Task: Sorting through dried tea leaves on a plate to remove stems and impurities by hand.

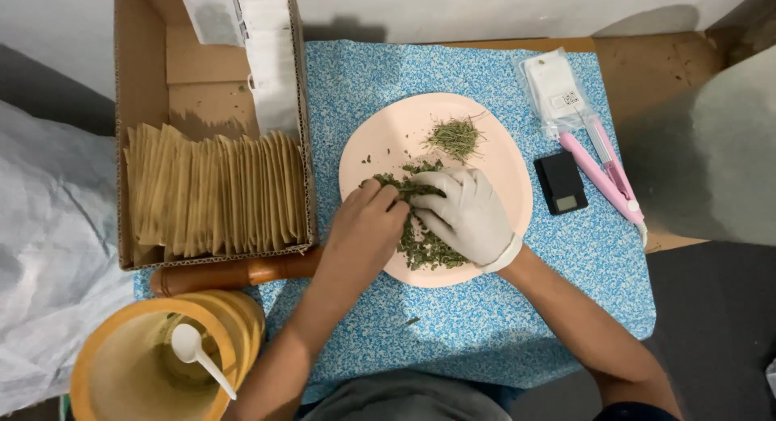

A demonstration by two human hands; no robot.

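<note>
Pinching dried herbs [424, 247] | left hand [365, 227], gloved right hand [469, 215] | tan packets [214, 196] boxed left

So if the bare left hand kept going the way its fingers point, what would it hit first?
The left hand points up-right across the plate. It would probably meet the gloved right hand first, right at the herb pile; they already look nearly touching.

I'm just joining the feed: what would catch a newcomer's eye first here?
Two hands meet over a pink plate at centre: the gloved right hand and bare left hand work a heap of green dried herbs. Left of them, a cardboard box holds a row of tan paper sachets.
</note>
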